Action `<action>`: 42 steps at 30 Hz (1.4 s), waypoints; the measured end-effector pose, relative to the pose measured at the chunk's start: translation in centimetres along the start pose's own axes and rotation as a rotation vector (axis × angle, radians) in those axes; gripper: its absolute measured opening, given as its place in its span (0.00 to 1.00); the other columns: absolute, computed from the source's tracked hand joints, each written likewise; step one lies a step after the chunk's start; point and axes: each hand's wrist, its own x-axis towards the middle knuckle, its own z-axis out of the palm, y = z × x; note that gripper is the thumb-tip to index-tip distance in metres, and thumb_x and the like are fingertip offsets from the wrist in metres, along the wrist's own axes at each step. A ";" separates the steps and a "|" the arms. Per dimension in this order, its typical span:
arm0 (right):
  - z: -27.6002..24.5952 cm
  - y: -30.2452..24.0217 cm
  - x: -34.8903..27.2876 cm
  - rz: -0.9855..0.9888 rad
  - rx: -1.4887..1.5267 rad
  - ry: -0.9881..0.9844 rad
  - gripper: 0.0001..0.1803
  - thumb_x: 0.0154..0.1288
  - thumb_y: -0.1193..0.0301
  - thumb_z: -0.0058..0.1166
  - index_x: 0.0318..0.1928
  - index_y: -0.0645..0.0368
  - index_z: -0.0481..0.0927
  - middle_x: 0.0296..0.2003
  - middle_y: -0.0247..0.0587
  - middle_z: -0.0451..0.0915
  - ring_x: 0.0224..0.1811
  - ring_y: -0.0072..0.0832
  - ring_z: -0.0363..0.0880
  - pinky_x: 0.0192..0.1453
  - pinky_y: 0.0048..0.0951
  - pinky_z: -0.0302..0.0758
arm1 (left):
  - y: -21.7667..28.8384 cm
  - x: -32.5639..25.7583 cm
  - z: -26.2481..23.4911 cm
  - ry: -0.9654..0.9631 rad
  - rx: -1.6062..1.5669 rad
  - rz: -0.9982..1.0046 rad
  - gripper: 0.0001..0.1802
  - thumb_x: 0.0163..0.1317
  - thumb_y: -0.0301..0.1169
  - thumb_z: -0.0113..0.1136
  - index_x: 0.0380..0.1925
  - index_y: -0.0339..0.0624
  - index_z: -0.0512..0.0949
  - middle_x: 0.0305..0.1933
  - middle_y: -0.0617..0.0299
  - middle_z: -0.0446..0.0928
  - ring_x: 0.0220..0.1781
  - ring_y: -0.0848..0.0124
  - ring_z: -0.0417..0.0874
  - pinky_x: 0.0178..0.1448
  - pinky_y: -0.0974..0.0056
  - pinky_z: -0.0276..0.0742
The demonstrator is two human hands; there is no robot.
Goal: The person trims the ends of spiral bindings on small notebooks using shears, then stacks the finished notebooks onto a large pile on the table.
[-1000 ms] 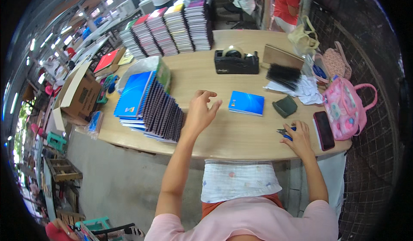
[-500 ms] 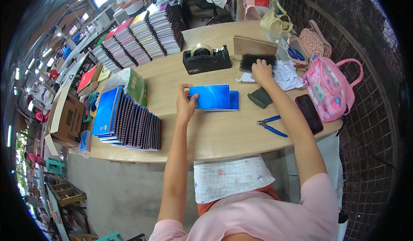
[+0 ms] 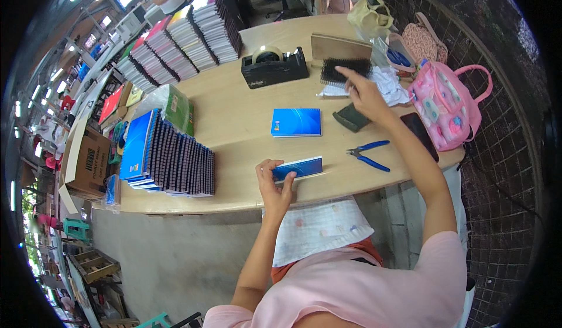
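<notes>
I have the left hand [image 3: 276,189] gripping a small blue notebook [image 3: 303,167], tilted, near the front edge of the tabletop [image 3: 234,102]. The right hand [image 3: 367,97], index finger extended, is beside black binding coils [image 3: 331,70]; I can't tell whether it pinches one. Blue-handled nippers [image 3: 362,151] lie with handles spread.

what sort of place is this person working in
Probably a bindery or small notebook workshop: tall stacks of notebooks and a pile of blue spiral notebooks stand on the table, which also holds a tape dispenser.
</notes>
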 end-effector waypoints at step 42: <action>3.7 -8.2 -10.2 -0.145 -0.146 -0.313 0.11 0.62 0.66 0.62 0.40 0.59 0.80 0.35 0.41 0.79 0.41 0.43 0.81 0.42 0.41 0.77 | -0.3 0.7 1.7 0.025 -0.033 0.055 0.15 0.55 0.22 0.70 0.36 0.38 0.71 0.39 0.55 0.69 0.44 0.61 0.70 0.51 0.61 0.68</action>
